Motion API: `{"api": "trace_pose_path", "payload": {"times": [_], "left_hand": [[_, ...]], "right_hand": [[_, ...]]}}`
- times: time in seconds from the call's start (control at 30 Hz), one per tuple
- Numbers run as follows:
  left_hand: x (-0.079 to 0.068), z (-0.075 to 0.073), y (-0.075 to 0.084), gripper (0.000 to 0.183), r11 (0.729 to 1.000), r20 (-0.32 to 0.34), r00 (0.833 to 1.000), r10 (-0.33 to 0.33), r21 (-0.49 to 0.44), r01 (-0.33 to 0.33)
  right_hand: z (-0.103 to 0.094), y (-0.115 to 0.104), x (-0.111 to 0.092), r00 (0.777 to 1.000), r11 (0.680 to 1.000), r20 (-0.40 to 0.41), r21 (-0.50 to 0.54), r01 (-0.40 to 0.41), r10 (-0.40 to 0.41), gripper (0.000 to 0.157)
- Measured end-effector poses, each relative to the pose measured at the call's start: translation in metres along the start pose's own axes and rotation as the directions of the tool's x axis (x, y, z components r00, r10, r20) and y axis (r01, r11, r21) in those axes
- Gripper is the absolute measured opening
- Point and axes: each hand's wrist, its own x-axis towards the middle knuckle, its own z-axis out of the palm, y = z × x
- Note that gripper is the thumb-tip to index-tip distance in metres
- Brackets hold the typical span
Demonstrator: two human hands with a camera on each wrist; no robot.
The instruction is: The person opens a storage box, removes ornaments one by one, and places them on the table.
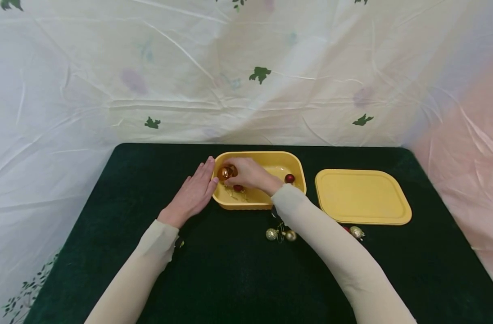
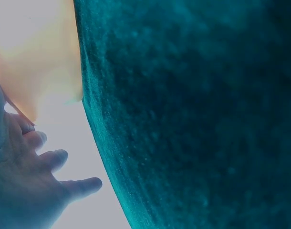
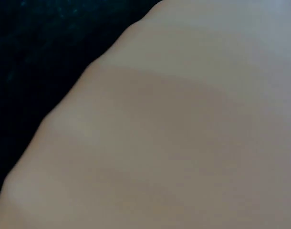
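A yellow rectangular box [image 1: 246, 206] lies at the back of the dark green table. Along its left wall rests my left hand [image 1: 193, 191], fingers straight and thumb near the rim. In the left wrist view, that hand [image 2: 26, 171] appears beside the pale box wall [image 2: 40, 52]. Reaching inside, my right hand [image 1: 250, 173] has its fingers around shiny copper baubles [image 1: 227, 173] at the box's left end. A dark red bauble [image 1: 238, 188] with gold string lies beneath the hand; another red bauble [image 1: 289, 178] sits at the right end. A blurred beige surface fills most of the right wrist view.
Right of the box lies a flat yellow lid [image 1: 364, 197]. Two gold baubles [image 1: 272, 234] with string lie in front of the box. Another gold bauble [image 1: 356, 232] and a bit of red show by the lid's front edge. Behind the table hangs a patterned cloth [image 1: 230, 117].
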Motion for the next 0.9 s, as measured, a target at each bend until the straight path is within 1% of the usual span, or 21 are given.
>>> {"api": "trace_pose_path", "payload": {"times": [0.27, 0.47, 0.6, 0.73, 0.9], "left_hand": [[0.0, -0.001, 0.0, 0.068, 1.0, 0.011, 1.0, -0.003, -0.002, 0.003], [0.0, -0.001, 0.0, 0.069, 1.0, 0.017, 1.0, -0.009, -0.003, 0.009], [0.0, -0.002, 0.001, 0.069, 1.0, 0.017, 1.0, -0.007, -0.003, 0.007], [0.001, -0.002, 0.002, 0.07, 1.0, 0.023, 1.0, -0.006, -0.004, 0.006], [0.003, -0.004, 0.001, 0.069, 1.0, 0.02, 1.0, -0.009, 0.011, 0.009]], "right_hand": [[0.003, 0.0, 0.002, 1.0, 1.0, -0.015, 0.024, -0.004, 0.005, 0.055], [0.005, 0.001, 0.005, 1.0, 1.0, -0.018, 0.004, -0.004, 0.004, 0.054], [0.004, 0.0, 0.005, 1.0, 1.0, -0.024, 0.002, -0.004, 0.004, 0.051], [0.001, 0.0, 0.002, 0.999, 0.999, -0.046, 0.045, -0.023, 0.025, 0.048], [-0.007, -0.001, -0.004, 0.996, 0.995, -0.078, 0.096, -0.037, 0.044, 0.048]]}}
